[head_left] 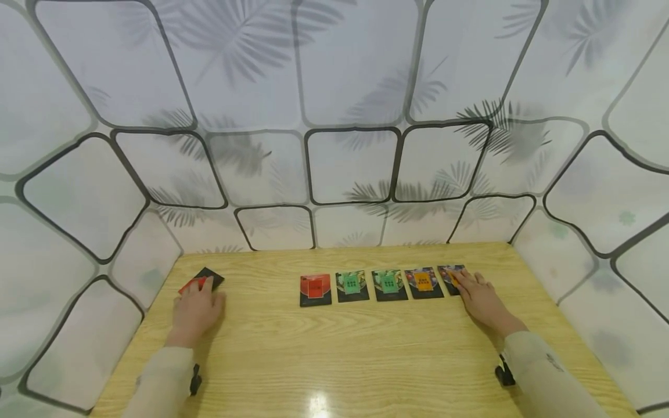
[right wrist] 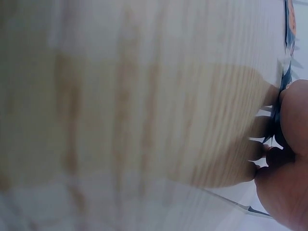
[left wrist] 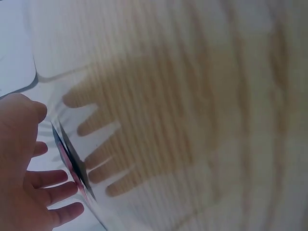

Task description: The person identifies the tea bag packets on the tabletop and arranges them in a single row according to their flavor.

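Note:
At the table's left side, my left hand [head_left: 195, 313] rests its fingers over a red and black flat packet [head_left: 213, 280], which lies turned at an angle. The left wrist view shows these fingers [left wrist: 50, 178] spread and fairly straight beside the packet's edge [left wrist: 72, 161]. My right hand [head_left: 485, 302] reaches to the right end of a row of similar square packets. Its fingertips touch an orange and dark packet [head_left: 445, 273], covering its right part. In the right wrist view the thumb [right wrist: 294, 113] lies by the packet's dark edge.
Left of the right hand, the row holds another orange packet [head_left: 424, 283], two green ones, a green packet [head_left: 389, 284] and its neighbour [head_left: 352, 285], then a red packet [head_left: 316, 289]. They lie flat on the wooden table [head_left: 334, 348]. Patterned cloth walls [head_left: 350, 168] enclose its back and sides.

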A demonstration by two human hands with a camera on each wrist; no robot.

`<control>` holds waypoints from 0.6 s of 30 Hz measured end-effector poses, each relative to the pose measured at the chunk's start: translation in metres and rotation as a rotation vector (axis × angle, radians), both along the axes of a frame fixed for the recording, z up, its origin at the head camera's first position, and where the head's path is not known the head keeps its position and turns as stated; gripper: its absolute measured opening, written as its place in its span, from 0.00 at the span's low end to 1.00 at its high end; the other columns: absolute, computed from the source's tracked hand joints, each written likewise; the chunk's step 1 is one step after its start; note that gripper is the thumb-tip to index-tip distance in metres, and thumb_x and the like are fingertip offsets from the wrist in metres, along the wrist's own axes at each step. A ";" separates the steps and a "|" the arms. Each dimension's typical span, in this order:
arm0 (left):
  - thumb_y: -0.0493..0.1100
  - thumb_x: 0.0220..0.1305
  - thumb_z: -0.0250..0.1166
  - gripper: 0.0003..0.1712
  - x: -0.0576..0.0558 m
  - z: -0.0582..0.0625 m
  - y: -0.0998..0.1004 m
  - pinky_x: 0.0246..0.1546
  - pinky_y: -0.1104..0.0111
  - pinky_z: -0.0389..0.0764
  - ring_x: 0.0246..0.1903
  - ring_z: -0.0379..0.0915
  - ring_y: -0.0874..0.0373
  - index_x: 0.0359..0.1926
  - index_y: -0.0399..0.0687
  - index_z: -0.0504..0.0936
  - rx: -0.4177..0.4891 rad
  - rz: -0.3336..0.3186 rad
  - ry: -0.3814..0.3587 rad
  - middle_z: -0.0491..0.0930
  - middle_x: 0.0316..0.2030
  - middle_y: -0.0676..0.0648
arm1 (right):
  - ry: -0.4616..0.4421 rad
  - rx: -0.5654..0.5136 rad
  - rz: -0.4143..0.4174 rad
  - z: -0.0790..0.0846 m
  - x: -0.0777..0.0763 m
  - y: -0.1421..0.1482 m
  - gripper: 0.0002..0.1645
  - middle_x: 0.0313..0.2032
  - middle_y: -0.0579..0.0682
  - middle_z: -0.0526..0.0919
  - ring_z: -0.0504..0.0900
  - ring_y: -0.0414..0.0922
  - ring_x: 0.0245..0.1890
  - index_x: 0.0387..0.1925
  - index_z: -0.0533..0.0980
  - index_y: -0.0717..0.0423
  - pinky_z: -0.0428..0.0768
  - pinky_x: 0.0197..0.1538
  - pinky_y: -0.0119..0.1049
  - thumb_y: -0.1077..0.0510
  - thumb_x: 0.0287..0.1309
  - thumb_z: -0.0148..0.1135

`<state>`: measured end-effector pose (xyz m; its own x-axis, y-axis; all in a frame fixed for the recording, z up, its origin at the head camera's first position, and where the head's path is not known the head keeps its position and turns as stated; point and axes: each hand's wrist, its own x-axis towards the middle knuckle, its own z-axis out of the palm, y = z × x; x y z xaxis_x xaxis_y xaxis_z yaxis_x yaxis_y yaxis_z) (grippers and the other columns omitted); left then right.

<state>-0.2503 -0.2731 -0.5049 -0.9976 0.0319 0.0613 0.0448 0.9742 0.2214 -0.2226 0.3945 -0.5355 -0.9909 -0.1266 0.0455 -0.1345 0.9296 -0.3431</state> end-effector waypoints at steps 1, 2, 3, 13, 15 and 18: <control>0.55 0.82 0.48 0.39 0.000 0.000 -0.001 0.57 0.25 0.67 0.65 0.63 0.17 0.76 0.27 0.61 -0.006 0.000 -0.011 0.64 0.66 0.14 | -0.003 -0.003 -0.001 -0.001 0.000 0.000 0.29 0.76 0.75 0.58 0.51 0.83 0.74 0.79 0.62 0.62 0.52 0.71 0.81 0.55 0.85 0.41; 0.55 0.83 0.47 0.39 0.001 0.001 -0.001 0.57 0.25 0.67 0.65 0.62 0.17 0.77 0.27 0.61 -0.011 0.001 -0.021 0.64 0.66 0.14 | -0.001 -0.004 0.000 -0.001 0.000 0.001 0.30 0.76 0.75 0.58 0.51 0.83 0.74 0.79 0.62 0.62 0.52 0.71 0.81 0.55 0.85 0.41; 0.55 0.83 0.47 0.39 0.001 0.001 -0.001 0.57 0.25 0.67 0.65 0.62 0.17 0.77 0.27 0.60 -0.013 0.001 -0.030 0.64 0.66 0.14 | 0.001 -0.005 0.001 -0.001 0.000 0.001 0.30 0.76 0.75 0.58 0.51 0.83 0.74 0.79 0.62 0.62 0.52 0.71 0.81 0.55 0.85 0.41; 0.55 0.85 0.44 0.36 0.003 -0.004 -0.001 0.54 0.25 0.69 0.61 0.64 0.16 0.73 0.27 0.68 -0.054 -0.024 -0.014 0.68 0.62 0.15 | 0.030 -0.015 0.011 -0.001 0.001 0.001 0.29 0.75 0.77 0.60 0.52 0.84 0.74 0.78 0.62 0.63 0.53 0.70 0.82 0.56 0.84 0.44; 0.55 0.85 0.44 0.36 0.004 -0.003 -0.001 0.53 0.25 0.70 0.61 0.65 0.16 0.72 0.28 0.69 -0.055 -0.026 -0.011 0.68 0.62 0.16 | 0.031 -0.010 0.010 -0.001 0.000 0.001 0.29 0.75 0.77 0.60 0.53 0.84 0.73 0.78 0.62 0.64 0.54 0.70 0.82 0.56 0.84 0.43; 0.55 0.85 0.45 0.35 0.005 -0.004 -0.001 0.51 0.26 0.71 0.60 0.66 0.17 0.71 0.27 0.70 -0.052 -0.030 0.003 0.69 0.61 0.16 | 0.042 0.000 0.007 -0.001 0.001 0.000 0.29 0.75 0.77 0.61 0.53 0.84 0.73 0.77 0.63 0.66 0.55 0.70 0.82 0.56 0.84 0.43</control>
<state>-0.2457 -0.2742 -0.5087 -0.9960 0.0653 0.0615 0.0750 0.9825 0.1705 -0.2218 0.3947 -0.5368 -0.9872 -0.1338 0.0866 -0.1554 0.9286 -0.3371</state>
